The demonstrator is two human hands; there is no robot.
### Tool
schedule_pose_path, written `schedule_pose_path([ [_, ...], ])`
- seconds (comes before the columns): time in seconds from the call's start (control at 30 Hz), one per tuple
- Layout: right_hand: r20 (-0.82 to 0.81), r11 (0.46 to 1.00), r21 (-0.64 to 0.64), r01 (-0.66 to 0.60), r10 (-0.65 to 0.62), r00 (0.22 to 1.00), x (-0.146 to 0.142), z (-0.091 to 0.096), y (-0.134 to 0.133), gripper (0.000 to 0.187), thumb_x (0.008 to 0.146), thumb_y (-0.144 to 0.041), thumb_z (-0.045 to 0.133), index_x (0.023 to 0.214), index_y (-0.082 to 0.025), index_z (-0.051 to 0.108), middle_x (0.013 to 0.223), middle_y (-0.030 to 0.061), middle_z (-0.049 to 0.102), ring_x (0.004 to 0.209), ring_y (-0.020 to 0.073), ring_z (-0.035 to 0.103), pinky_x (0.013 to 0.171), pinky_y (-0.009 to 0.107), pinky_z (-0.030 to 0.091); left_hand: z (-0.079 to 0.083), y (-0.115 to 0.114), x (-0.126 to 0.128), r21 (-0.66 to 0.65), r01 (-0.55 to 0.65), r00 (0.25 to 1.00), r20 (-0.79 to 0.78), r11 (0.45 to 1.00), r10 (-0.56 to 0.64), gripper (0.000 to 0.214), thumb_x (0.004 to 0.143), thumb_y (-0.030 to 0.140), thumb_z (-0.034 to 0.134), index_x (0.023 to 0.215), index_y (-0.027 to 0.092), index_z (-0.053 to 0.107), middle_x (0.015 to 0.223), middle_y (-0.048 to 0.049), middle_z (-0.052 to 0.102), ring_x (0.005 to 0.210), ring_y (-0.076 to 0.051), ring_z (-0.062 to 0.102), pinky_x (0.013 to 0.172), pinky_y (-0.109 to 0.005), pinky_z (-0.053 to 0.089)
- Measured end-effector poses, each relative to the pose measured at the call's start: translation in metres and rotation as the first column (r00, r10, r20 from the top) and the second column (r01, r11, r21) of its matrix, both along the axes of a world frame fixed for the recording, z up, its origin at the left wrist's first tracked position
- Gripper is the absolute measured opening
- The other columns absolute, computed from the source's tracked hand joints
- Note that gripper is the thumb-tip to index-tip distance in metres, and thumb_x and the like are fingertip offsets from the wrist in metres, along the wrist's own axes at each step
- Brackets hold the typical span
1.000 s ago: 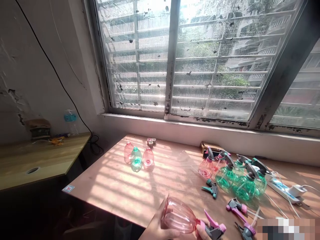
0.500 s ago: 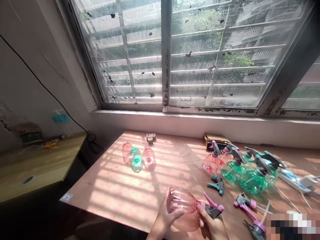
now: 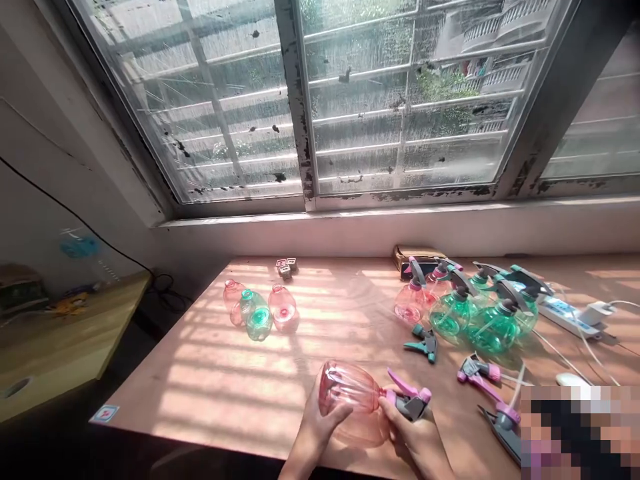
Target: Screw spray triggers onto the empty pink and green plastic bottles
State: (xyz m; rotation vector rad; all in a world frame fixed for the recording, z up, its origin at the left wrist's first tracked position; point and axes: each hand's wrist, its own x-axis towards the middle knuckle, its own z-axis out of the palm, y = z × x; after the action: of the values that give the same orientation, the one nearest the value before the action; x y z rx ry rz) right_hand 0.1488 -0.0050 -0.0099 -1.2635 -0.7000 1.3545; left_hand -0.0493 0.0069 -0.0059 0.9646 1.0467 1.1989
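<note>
A pink transparent spray bottle (image 3: pixel 350 393) lies sideways just above the table's front edge, held by both hands. My left hand (image 3: pixel 315 427) wraps round its body from below. My right hand (image 3: pixel 417 437) grips the neck at the grey and pink trigger head (image 3: pixel 407 399). Both hands are closed on the bottle.
The wooden table (image 3: pixel 240 387) carries three headless bottles (image 3: pixel 257 313) at the back left, a cluster of assembled green and pink spray bottles (image 3: pixel 470 310) at the right, loose trigger heads (image 3: pixel 424 343) near them, and a power strip (image 3: pixel 567 313). A second desk (image 3: pixel 55 353) stands to the left.
The view has tilted down and shifted. The bottle and both hands have come up further into view, with the right hand now showing on the trigger head.
</note>
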Motion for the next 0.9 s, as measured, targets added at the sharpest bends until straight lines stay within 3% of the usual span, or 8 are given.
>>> schedule_pose_path([
  [0.1,-0.006,1.0,-0.005,-0.016,0.016,1.0,0.005,-0.005,-0.001,0.056,0.07,-0.062,0.089,0.095,-0.015,0.072,0.045,-0.0057,0.056,0.036,0.0095,0.041,0.034,0.02,0.029,0.006,-0.004,0.001,0.017,0.035,0.999,-0.005,0.999,-0.035,0.11,0.065,0.037,0.099,0.16,0.026,0.044,0.15,-0.0143,0.062,0.147,-0.04,0.049,0.126,-0.053,0.033],
  [0.27,-0.07,1.0,0.002,-0.007,0.007,0.998,0.01,-0.005,-0.002,0.057,0.064,-0.063,0.092,0.093,-0.018,0.072,0.048,-0.0055,0.058,0.036,0.011,0.044,0.035,0.022,0.031,0.006,-0.01,0.004,0.017,0.044,0.999,0.003,0.999,-0.044,0.125,0.063,0.026,0.099,0.166,0.032,0.03,0.162,-0.0137,0.049,0.151,-0.038,0.044,0.126,-0.052,0.034],
  [0.33,-0.066,0.999,-0.041,0.003,-0.006,0.998,0.01,-0.004,-0.003,0.057,0.062,-0.061,0.093,0.093,-0.018,0.074,0.05,-0.005,0.06,0.038,0.0119,0.047,0.036,0.023,0.032,0.001,-0.009,0.004,0.028,0.016,1.0,0.001,0.999,-0.016,0.128,0.056,0.032,0.103,0.165,0.032,0.035,0.165,-0.0148,0.046,0.153,-0.04,0.042,0.127,-0.053,0.032],
  [0.4,-0.023,0.998,-0.058,0.032,-0.033,0.999,0.01,-0.003,-0.004,0.052,0.062,-0.057,0.094,0.09,-0.017,0.076,0.057,-0.0017,0.067,0.046,0.0155,0.057,0.042,0.025,0.04,-0.005,-0.007,0.005,0.053,-0.033,0.999,0.013,0.998,0.032,0.126,0.055,0.047,0.102,0.162,0.029,0.039,0.165,-0.0165,0.048,0.152,-0.042,0.044,0.127,-0.055,0.032],
  [0.5,0.036,0.997,0.012,0.078,-0.078,0.996,0.01,0.0,-0.004,0.042,0.062,-0.05,0.095,0.082,-0.017,0.079,0.074,0.0031,0.077,0.069,0.022,0.07,0.059,0.026,0.053,-0.013,-0.007,0.007,0.093,-0.116,0.993,0.0,0.989,0.116,0.11,0.066,0.065,0.091,0.158,0.023,0.046,0.159,-0.0201,0.054,0.149,-0.044,0.048,0.126,-0.059,0.034],
  [0.6,0.022,0.999,0.015,0.051,-0.052,0.998,0.009,0.004,-0.003,0.042,0.064,-0.051,0.093,0.084,-0.017,0.077,0.055,-0.0018,0.067,0.048,0.0162,0.058,0.044,0.025,0.045,-0.017,-0.012,0.012,0.128,-0.135,0.989,-0.037,0.983,0.141,0.093,0.076,0.053,0.089,0.156,0.026,0.05,0.162,-0.0155,0.054,0.155,-0.04,0.042,0.129,-0.056,0.029],
  [0.7,-0.049,0.999,0.026,0.036,-0.035,0.998,0.009,0.007,-0.003,0.049,0.064,-0.054,0.094,0.089,-0.018,0.071,0.044,-0.0076,0.055,0.033,0.0098,0.04,0.033,0.02,0.029,-0.02,-0.016,0.014,0.14,-0.102,0.993,-0.051,0.985,0.11,0.1,0.071,0.042,0.093,0.159,0.033,0.046,0.17,-0.0093,0.044,0.158,-0.037,0.037,0.131,-0.052,0.028],
  [0.9,-0.096,0.996,0.068,0.054,-0.048,0.994,0.002,0.01,-0.005,0.051,0.064,-0.058,0.095,0.082,-0.017,0.07,0.046,-0.0042,0.058,0.036,0.0092,0.044,0.036,0.019,0.031,-0.031,-0.014,0.012,0.149,-0.089,0.995,-0.038,0.985,0.096,0.115,0.067,0.045,0.095,0.164,0.03,0.035,0.173,-0.0126,0.038,0.156,-0.037,0.042,0.129,-0.049,0.034],
])
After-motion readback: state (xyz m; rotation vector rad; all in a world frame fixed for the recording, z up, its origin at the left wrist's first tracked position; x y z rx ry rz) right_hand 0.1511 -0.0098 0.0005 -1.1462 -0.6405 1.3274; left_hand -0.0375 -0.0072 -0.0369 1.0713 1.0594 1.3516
